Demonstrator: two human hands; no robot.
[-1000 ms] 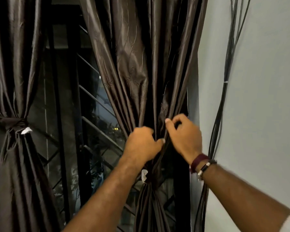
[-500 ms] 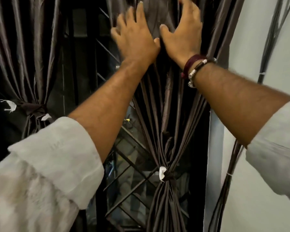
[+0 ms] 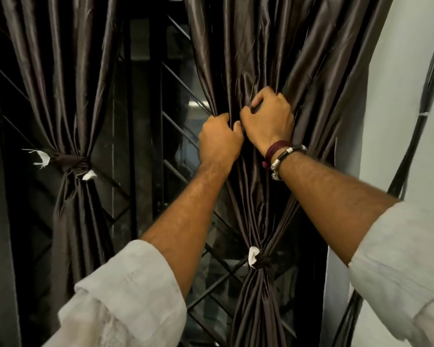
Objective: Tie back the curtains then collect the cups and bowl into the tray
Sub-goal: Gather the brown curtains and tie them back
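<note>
My hands have dropped from the flat-spread reach high on the right curtain [image 3: 261, 58]; now my left hand [image 3: 219, 139] and right hand [image 3: 268, 121] are fisted in its folds above the knot [image 3: 261, 261]. Both curtains look tied, so cups and bowl, out of sight, come next.

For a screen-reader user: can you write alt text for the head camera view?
Both hands, left hand and right hand, grip the folds of a dark brown satin curtain above its knotted tie. A second tied brown curtain hangs left, before a dark window grille.
</note>
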